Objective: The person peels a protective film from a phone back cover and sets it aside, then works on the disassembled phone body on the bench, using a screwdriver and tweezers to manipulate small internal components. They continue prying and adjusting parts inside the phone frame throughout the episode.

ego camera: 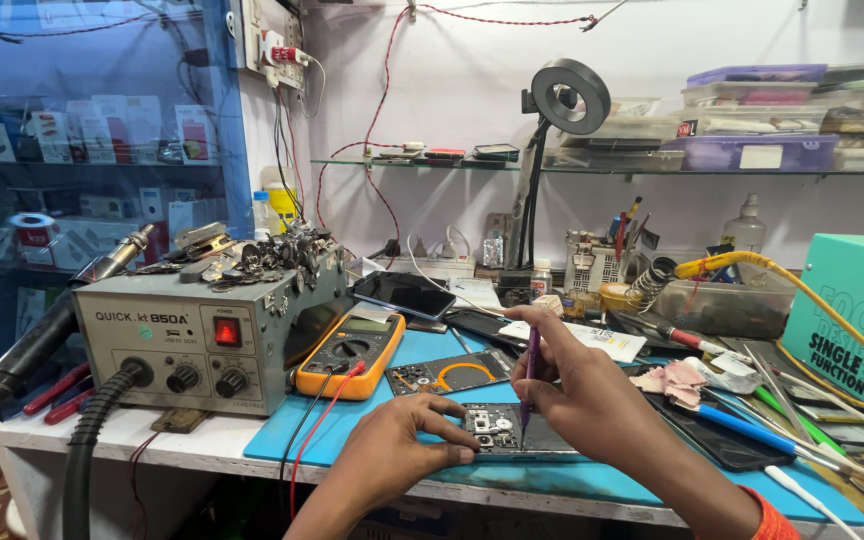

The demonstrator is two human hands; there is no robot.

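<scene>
On a blue mat (372, 430) at the bench's near edge lies an opened phone (507, 432). The left hand (402, 450) presses its fingers flat on the phone's left end. The right hand (577, 385) pinches a purple tool (531, 375) upright, tip touching the phone. A multimeter (350, 352) sits just left.

An electronics repair workshop, likely a phone repair shop, is shown. At the left of the frame a grey hot-air rework station (207, 345) is seen, with an orange multimeter (350, 353) beside it on a blue work mat (372, 425). Opened phones and a bare circuit board (449, 374) are laid at the centre. A ring lamp (571, 96) is mounted at upper centre, and parts boxes are stacked on a glass shelf (752, 170) at upper right. A glass display cabinet (82, 150) of packaged goods fills the upper left.
</scene>
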